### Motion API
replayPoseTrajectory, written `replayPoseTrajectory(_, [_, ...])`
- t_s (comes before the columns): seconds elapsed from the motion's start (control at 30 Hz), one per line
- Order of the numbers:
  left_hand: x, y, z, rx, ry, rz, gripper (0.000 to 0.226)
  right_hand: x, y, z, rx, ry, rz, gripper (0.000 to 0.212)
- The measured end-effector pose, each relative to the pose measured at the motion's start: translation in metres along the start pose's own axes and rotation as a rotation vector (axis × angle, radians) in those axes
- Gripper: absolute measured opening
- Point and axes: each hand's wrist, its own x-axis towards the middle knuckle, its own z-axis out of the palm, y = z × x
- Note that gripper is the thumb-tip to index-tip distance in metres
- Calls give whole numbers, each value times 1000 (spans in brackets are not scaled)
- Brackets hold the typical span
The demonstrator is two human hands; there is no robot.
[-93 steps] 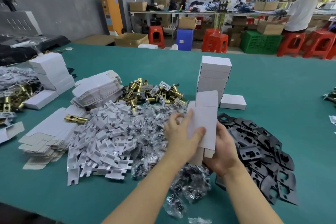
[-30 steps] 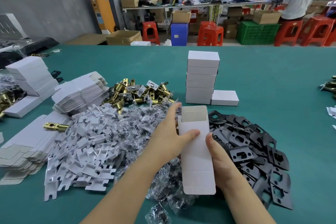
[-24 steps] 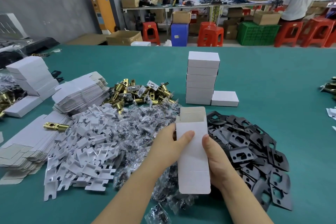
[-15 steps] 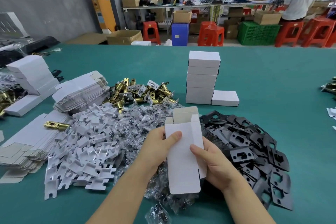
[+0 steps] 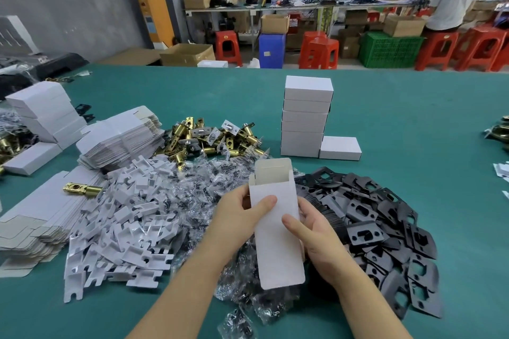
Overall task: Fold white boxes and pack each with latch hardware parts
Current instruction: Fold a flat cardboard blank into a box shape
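table: green felt top [image 5: 399, 107], ran the full width in front of me.
far left: stack of closed white boxes [image 5: 46, 110], brass latches [image 5: 8, 146] beside it at the edge.
left: two heaps of flat box blanks [image 5: 121, 135], one gold latch bolt [image 5: 82, 189] lay on the nearer heap.
left-centre: pile of white card inserts [image 5: 124, 226], touching the blanks.
centre back: pile of brass latch bodies [image 5: 212, 137], behind a spread of clear screw bags [image 5: 203, 187].
centre-right: tower of finished boxes [image 5: 305, 115], one single box [image 5: 340, 148] flat beside its foot, touching.
right: heap of black strike plates [image 5: 385, 234]; more metal parts at the far right edge, too cut off to tell.
room: grey wall, orange cabinet [image 5: 155, 16], red stools [image 5: 319, 52], blue stool, green crate [image 5: 389, 48], cartons on benches, a person in a white shirt [image 5: 451, 0] standing at the back right.
my box: white box [image 5: 275, 226], held above the screw bags, between inserts and strike plates; far end open with flap up, near end looked closed.
left hand [image 5: 239, 217]: gripped the box's left side, thumb across the front face, fingers behind.
right hand [image 5: 316, 237]: gripped the right side, thumb on the front face, fingers curled round the back.
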Motion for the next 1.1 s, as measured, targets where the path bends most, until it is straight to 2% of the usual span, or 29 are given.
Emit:
replayPoseTrajectory(0.13, [2,-1,-3,138,-13,20,24,2,3,-2,-110,90,-82,74])
replayPoseTrajectory(0.3, [-1,-7,-6,158,-41,17,26,3,3,-3,-132,80,-114,54])
replayPoseTrajectory(0.6, [0,-10,-8,53,-81,-3,30,-1,2,-5,-60,34,-67,35])
replayPoseTrajectory(0.77, [2,-11,-10,-52,27,78,47,0,2,-6,-57,35,-56,32])
replayPoseTrajectory(0.9, [3,-12,-15,-54,7,174,35,-1,2,-5,-58,34,-60,32])
replayPoseTrajectory(1.1, [2,-13,-19,29,-50,196,17,-2,0,-4,-46,39,-68,36])
